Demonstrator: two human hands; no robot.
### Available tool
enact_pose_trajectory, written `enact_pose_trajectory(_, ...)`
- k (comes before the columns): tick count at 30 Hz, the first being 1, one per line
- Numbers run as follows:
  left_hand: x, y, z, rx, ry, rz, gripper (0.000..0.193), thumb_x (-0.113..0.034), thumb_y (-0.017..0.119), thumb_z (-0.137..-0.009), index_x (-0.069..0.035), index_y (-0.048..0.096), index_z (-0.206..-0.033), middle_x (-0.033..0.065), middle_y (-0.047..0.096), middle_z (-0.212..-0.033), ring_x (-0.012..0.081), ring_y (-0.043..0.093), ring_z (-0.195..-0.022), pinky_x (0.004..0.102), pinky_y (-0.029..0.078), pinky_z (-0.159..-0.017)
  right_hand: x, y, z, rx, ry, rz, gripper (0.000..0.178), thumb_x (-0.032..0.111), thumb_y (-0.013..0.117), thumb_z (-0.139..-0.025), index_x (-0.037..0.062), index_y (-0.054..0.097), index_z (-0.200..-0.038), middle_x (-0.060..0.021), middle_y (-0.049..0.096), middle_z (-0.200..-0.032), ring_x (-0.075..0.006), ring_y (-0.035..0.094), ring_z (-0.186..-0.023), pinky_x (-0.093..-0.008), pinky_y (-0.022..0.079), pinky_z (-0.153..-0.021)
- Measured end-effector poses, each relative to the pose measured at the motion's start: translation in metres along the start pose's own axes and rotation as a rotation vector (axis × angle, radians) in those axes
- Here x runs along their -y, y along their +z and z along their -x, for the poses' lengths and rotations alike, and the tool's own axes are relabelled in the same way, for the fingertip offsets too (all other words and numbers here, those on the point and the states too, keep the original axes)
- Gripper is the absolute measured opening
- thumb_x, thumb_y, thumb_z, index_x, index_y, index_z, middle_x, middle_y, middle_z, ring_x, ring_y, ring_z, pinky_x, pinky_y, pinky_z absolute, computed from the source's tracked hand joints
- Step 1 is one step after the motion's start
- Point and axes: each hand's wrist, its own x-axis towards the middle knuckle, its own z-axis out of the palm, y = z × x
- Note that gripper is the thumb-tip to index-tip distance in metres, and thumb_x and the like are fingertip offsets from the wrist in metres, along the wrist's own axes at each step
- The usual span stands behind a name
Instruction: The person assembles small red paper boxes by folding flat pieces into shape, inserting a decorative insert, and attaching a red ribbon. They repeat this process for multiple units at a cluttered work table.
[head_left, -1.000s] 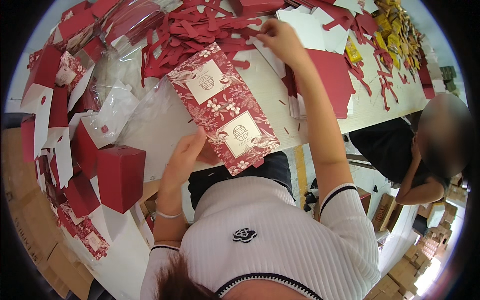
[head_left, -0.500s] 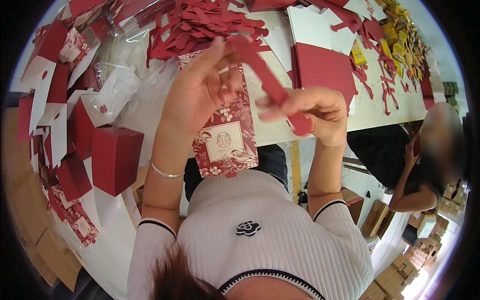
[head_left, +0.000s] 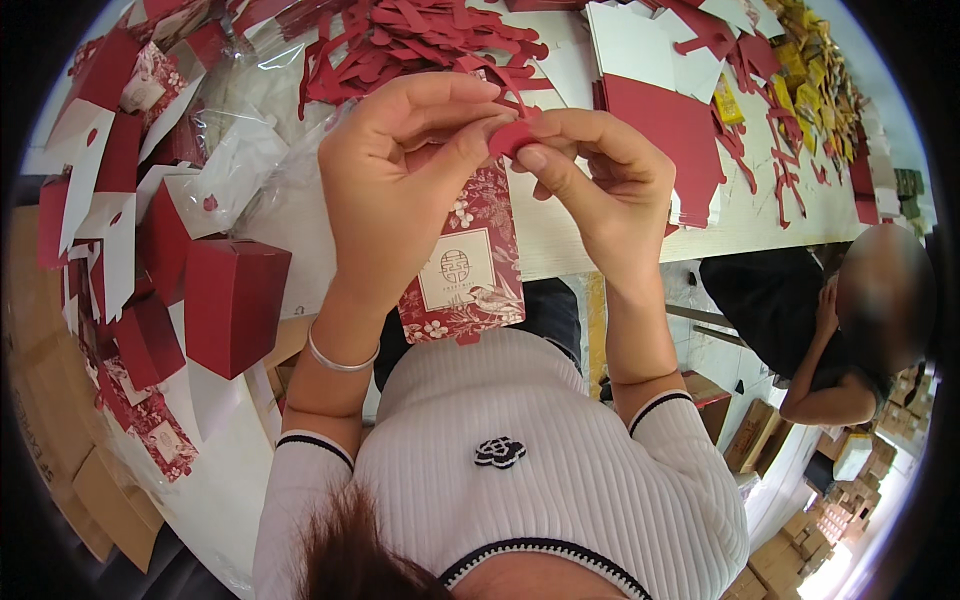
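At the left of the frame we see boxes (head_left: 235,310), some upright and some tipped, probably crowded to save room; one large plain one stands foremost, the others overlapping too much to count. Clear plastic (head_left: 250,150) lies beside them, its sheets not countable. At centre, the thumb and fingers of the left hand (head_left: 400,160) pinch one bent red strip (head_left: 512,139). Behind it, at upper centre, similar strips lie in a loose pile (head_left: 420,45), within reach, we judge; they are too many to number. Under the hands is one printed card (head_left: 490,265), its lower end near the shirt (head_left: 480,400), one cream square clearly visible. The right hand (head_left: 600,180) narrows thumb and forefinger on the same strip; the two-sided grip presumably steadies it. Further right we find one red-and-white stack (head_left: 665,125), one second person (head_left: 775,300), and, at upper right, uncounted yellow packets (head_left: 800,75), seemingly grouped by kind.
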Motion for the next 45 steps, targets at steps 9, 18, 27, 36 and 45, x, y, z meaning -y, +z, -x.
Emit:
enact_pose_trajectory(9, -0.007, -0.002, 0.007, -0.013, -0.106, 0.203, 0.020, 0.005, 0.059, -0.078, 0.006, 0.055, -0.098, 0.0125, 0.062, -0.090, 0.0169, 0.062, -0.085, 0.0264, 0.053, -0.073, 0.008, 0.001, -0.002, 0.011, 0.007, 0.113, 0.015, -0.003, 0.064, -0.072, -0.0015, 0.060, -0.087, -0.0044, 0.062, -0.073, -0.0072, 0.053, -0.063, -0.0204, 0.044, -0.059)
enact_pose_trajectory(18, 0.002, -0.005, 0.015, -0.004, 0.022, 0.039, 0.017, 0.007, 0.063, -0.074, 0.005, 0.060, -0.091, 0.0089, 0.063, -0.086, 0.0120, 0.061, -0.079, 0.0205, 0.050, -0.068, 0.005, 0.004, 0.001, 0.014, -0.179, 0.266, 0.015, -0.003, 0.063, -0.072, -0.0009, 0.059, -0.086, -0.0074, 0.061, -0.072, -0.0128, 0.056, -0.063, -0.0230, 0.045, -0.061)
enact_pose_trajectory(27, -0.001, -0.012, 0.027, -0.145, 0.205, -0.229, 0.013, 0.005, 0.066, -0.073, 0.005, 0.060, -0.085, 0.0066, 0.063, -0.081, 0.0088, 0.059, -0.068, 0.0191, 0.049, -0.064, 0.001, 0.015, 0.008, 0.056, -0.174, 0.230, 0.013, -0.002, 0.062, -0.073, -0.0016, 0.061, -0.087, -0.0087, 0.062, -0.077, -0.0153, 0.058, -0.069, -0.0243, 0.046, -0.062)
enact_pose_trajectory(36, 0.022, -0.072, 0.089, 0.236, -0.782, -0.040, 0.032, -0.030, 0.052, -0.088, 0.001, 0.060, -0.089, 0.0066, 0.062, -0.082, 0.0108, 0.058, -0.071, 0.0233, 0.048, -0.065, -0.023, 0.015, 0.034, 0.147, -0.333, 0.522, 0.015, -0.008, 0.060, -0.071, -0.0010, 0.061, -0.084, -0.0088, 0.059, -0.079, -0.0178, 0.055, -0.072, -0.0247, 0.042, -0.063)
enact_pose_trajectory(45, 0.055, -0.025, 0.073, 0.221, -0.682, 0.291, 0.031, -0.025, 0.048, -0.090, 0.001, 0.053, -0.105, 0.0055, 0.058, -0.097, 0.0118, 0.058, -0.086, 0.0275, 0.049, -0.077, -0.044, 0.014, 0.023, 0.100, -0.288, 0.494, 0.017, -0.007, 0.061, -0.068, -0.0003, 0.061, -0.084, -0.0113, 0.059, -0.081, -0.0248, 0.057, -0.073, -0.0304, 0.046, -0.063)
